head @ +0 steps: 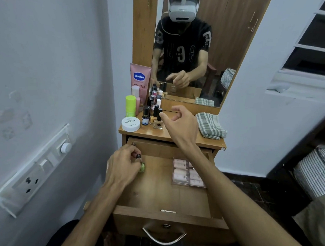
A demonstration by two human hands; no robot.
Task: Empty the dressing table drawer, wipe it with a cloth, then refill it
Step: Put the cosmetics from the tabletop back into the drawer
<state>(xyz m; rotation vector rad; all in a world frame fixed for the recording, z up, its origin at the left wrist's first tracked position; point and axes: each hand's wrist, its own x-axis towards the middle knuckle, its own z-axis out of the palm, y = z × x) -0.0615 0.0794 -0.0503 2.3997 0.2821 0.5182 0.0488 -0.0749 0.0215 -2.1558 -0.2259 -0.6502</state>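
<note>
The wooden drawer (155,192) of the dressing table is pulled out. Inside at its back left, my left hand (122,163) grips a small green nail polish bottle (142,167) with a dark cap. A clear case of pink items (187,172) lies at the drawer's back right. My right hand (182,121) hovers over the tabletop (176,137), fingers loosely spread, its fingertips right beside the cap of a tan nail polish bottle (158,122). A striped green-and-white cloth (210,125) lies folded on the right of the tabletop.
Several nail polish bottles (151,111) crowd the left of the tabletop with a white jar (130,124), a lime tube (130,106) and a pink Vaseline tube (140,81). A mirror (197,50) stands behind. A wall switchboard (33,170) is left, a striped bed (314,172) right.
</note>
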